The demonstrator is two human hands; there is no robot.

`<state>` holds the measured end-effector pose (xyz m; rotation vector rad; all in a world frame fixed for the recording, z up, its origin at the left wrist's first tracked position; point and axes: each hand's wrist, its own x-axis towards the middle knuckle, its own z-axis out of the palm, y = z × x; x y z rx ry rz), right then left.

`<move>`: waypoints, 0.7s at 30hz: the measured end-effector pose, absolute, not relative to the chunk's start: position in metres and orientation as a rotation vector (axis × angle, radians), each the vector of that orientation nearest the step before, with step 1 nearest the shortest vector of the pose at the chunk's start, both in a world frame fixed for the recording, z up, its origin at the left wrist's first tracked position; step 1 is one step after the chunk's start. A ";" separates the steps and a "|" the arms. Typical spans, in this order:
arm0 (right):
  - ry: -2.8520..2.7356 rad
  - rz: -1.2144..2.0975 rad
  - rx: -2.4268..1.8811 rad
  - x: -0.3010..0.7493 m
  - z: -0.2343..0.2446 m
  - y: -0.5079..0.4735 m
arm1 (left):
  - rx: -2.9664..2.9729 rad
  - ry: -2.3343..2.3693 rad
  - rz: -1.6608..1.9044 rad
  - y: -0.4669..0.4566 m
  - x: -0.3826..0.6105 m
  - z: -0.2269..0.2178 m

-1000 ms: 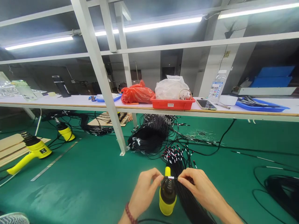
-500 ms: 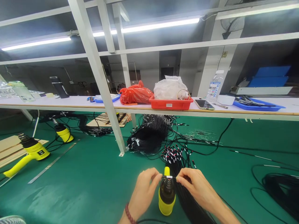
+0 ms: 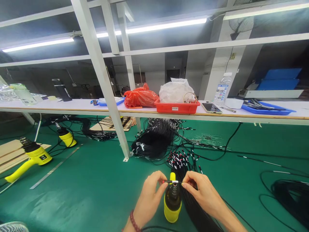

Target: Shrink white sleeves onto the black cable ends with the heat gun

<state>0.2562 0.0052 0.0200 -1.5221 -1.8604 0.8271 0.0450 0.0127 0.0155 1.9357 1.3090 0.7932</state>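
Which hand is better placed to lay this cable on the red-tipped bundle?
Right, probably: the right hand pinches the cable nearer the bundle; the left hand is across the heat gun from it.

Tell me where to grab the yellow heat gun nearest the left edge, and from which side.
Take the heat gun by its slim yellow handle, probably from the near side and above: the handle slants out toward the near left, while the dark nozzle points to the far left. Whether the nozzle is hot doesn't show.
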 end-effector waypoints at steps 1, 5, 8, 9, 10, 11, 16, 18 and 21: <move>-1.860 0.826 -1.526 0.256 0.020 0.005 | 1.941 1.311 0.791 0.013 0.045 0.015; -1.950 0.851 -1.562 0.258 0.022 0.003 | 2.007 1.398 0.723 0.014 0.045 0.013; -1.965 0.883 -1.542 0.257 0.024 0.002 | 2.015 1.407 0.709 0.015 0.045 0.012; -1.942 0.883 -1.528 0.257 0.024 0.002 | 2.012 1.394 0.721 0.015 0.046 0.012; -1.915 0.877 -1.511 0.257 0.024 0.003 | 2.008 1.370 0.742 0.015 0.046 0.012; -1.890 0.869 -1.495 0.257 0.024 0.003 | 2.002 1.341 0.771 0.015 0.046 0.013; -1.870 0.843 -1.484 0.259 0.022 0.004 | 2.010 1.288 0.855 0.015 0.048 0.014; -1.910 0.841 -1.511 0.260 0.024 0.002 | 2.035 1.323 0.831 0.016 0.047 0.013; -1.994 0.900 -1.527 0.259 0.025 0.000 | 2.056 1.370 0.783 0.016 0.046 0.011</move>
